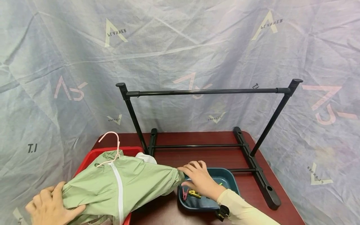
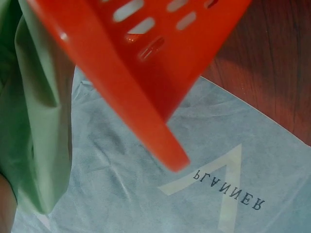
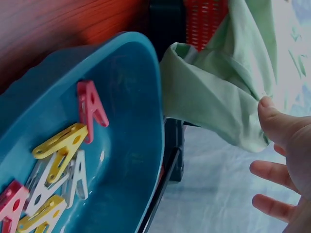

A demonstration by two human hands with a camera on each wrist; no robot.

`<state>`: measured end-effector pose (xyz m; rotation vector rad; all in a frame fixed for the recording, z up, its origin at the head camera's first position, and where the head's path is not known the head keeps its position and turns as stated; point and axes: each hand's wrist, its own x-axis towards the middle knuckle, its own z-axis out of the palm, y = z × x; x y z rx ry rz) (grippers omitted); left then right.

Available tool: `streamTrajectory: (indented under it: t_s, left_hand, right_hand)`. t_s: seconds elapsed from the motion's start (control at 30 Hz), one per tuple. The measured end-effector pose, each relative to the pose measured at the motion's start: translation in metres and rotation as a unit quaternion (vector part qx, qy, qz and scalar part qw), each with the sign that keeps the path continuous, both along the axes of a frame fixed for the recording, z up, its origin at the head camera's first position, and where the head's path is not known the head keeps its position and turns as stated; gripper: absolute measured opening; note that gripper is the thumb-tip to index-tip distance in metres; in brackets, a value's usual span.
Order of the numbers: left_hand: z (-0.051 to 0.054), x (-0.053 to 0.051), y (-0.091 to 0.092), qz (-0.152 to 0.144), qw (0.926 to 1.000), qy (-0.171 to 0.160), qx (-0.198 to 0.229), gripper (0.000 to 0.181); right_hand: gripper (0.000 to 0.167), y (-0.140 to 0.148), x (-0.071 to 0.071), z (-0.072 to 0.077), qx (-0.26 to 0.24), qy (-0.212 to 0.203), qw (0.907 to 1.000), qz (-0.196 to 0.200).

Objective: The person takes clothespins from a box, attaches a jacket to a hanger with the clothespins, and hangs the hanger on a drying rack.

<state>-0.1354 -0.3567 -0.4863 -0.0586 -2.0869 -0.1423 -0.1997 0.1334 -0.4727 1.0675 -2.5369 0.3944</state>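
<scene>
A light green jacket (image 1: 140, 172) with a white zipper hangs on a pink hanger (image 1: 116, 150) and is spread over a red basket (image 1: 92, 156). At the jacket's left side my left hand (image 1: 52, 203) holds the cloth between thumb and fingers; only a sliver of that hand shows in the left wrist view. My right hand (image 1: 202, 181) pinches the end of the other sleeve (image 3: 209, 92) with thumb and index finger, its remaining fingers spread apart. This hand hovers over a blue tray (image 3: 146, 58) holding several clothespins (image 3: 58, 145) in pink, yellow and white.
A black rack (image 1: 208, 92) stands on the dark red table (image 1: 197, 137), its top bar running across behind the jacket. One rack foot (image 1: 258, 172) lies right of the tray. A white cloth (image 1: 146, 157) pokes out of the basket. Grey printed sheeting (image 1: 180, 37) surrounds the table.
</scene>
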Motion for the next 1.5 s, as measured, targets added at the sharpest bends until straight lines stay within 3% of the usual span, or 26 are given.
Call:
streamTrajectory:
  t_s: [0.2,0.43,0.57,0.87,1.33,1.5]
  left_hand:
    - [-0.002,-0.003,-0.003,-0.005,0.9998,0.020,-0.001,0.114]
    - [0.001,-0.001,-0.002,0.004,0.9999,-0.004,-0.012,0.116]
    - [0.001,-0.002,-0.001,-0.003,0.9998,0.020,-0.001,0.115]
    - [0.003,0.001,-0.001,-0.003,0.9998,-0.020,0.001,0.117]
    - [-0.004,-0.007,-0.003,-0.003,0.9980,0.062,-0.014,0.112]
    - [-0.004,-0.008,-0.002,-0.001,0.9978,0.066,-0.011,0.112]
  right_hand:
    - [0.058,0.009,0.002,0.001,0.016,-0.017,0.9997,-0.002]
    - [0.057,0.018,0.004,-0.001,0.045,-0.011,0.9989,-0.007]
    - [0.057,0.023,0.004,-0.005,0.051,-0.001,0.9987,-0.005]
    - [0.058,0.035,0.007,-0.015,0.068,0.003,0.9977,-0.002]
    - [0.057,0.045,0.005,-0.038,0.082,0.016,0.9964,0.012]
    - [0.058,0.045,0.005,-0.042,0.096,0.023,0.9951,0.008]
